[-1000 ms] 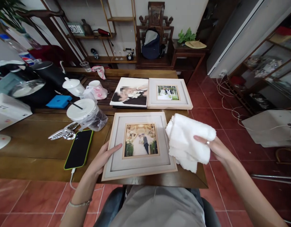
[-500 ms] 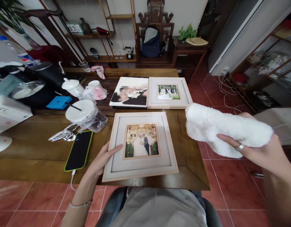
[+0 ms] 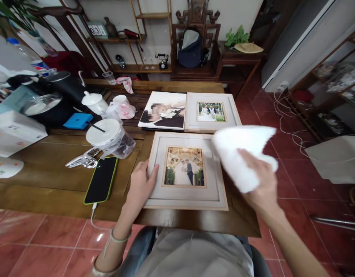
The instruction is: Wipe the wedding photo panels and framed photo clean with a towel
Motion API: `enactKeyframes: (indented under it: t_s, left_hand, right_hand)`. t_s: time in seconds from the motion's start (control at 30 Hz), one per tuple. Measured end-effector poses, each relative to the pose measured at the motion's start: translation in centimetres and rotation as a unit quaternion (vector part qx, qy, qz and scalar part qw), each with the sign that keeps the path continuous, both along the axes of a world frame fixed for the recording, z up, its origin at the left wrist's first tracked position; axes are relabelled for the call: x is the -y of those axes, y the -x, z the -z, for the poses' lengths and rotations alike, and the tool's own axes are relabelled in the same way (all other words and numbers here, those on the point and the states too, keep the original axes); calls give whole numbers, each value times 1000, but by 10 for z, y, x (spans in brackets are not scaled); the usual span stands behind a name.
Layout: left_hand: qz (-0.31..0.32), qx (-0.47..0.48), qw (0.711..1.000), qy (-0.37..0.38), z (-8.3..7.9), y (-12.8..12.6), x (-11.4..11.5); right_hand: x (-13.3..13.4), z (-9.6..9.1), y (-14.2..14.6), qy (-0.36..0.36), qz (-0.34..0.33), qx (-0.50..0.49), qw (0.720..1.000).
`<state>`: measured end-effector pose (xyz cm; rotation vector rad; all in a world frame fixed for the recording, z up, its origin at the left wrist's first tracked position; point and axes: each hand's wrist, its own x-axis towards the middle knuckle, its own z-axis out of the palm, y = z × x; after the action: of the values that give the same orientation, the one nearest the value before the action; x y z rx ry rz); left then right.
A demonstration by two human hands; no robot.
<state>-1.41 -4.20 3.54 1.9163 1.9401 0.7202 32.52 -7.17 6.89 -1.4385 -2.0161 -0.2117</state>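
Observation:
A light wooden picture frame (image 3: pixel 214 192) with a wedding photo lies near the table's front edge. My left hand (image 3: pixel 141 184) grips its left side, thumb over the border and the other fingers along the outer edge. Bunched in my right hand (image 3: pixel 259 177) is a white fluffy cloth (image 3: pixel 243 142), blurred by motion. The cloth hangs over the right border of the frame; whether it touches I cannot tell. Behind, a second picture frame (image 3: pixel 233 111) lies beside a photo album (image 3: pixel 163 123) with a couple on its cover.
Left of the frame are a phone (image 3: pixel 101 181) on a charging cable, a clear plastic clip-like thing (image 3: pixel 83 159) and a lidded cup (image 3: pixel 104 132) in a plastic bag. Farther back stand a white teapot (image 3: pixel 93 103) and a blue box (image 3: pixel 78 120). The table's right edge (image 3: pixel 252 215) drops to red tiles.
My right hand has swung the cloth leftward to the frame's right border. The frame has shifted slightly up and right, and my left hand has moved farther up its left side.

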Motion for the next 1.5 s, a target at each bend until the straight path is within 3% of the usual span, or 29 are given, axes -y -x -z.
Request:
enactKeyframes:
  t_s: [0.07,0.13,0.27,0.37,0.67,0.83,0.93,1.03,1.1,1.27,1.5]
  left_hand:
    - [15,20,999,-44,5,-3,-3]
    - [60,44,994,-83,9,-5,-6]
    - [181,81,974,-108,14,-7,-11]
    - [210,98,967,-106,16,-8,-15]
    - [242,115,959,-96,16,-8,-20]
    - [236,92,962,-99,18,-8,-22]
    - [228,88,965,-94,19,-9,-22]
    - [212,83,970,-90,17,-11,-23]
    - [190,88,972,-103,16,-12,-25]
    - [174,89,974,-112,13,-13,-28]
    - [230,78,968,-67,16,-7,-25]
  right_hand:
    - [3,13,22,32,-85,39,995]
    - [5,22,33,57,-120,54,990]
    - [8,25,35,81,-100,42,991]
    - [12,23,33,84,-86,60,991]
    - [12,26,30,56,-84,51,994]
    - [2,27,10,40,-87,-20,995]
    - [-8,18,3,-31,-40,-76,996]
    - [-25,7,8,-90,29,-63,994]
    - [-39,4,17,-70,21,-2,997]
    - [-65,15,43,62,-86,157,982]
    - [-67,22,47,107,-91,191,971]
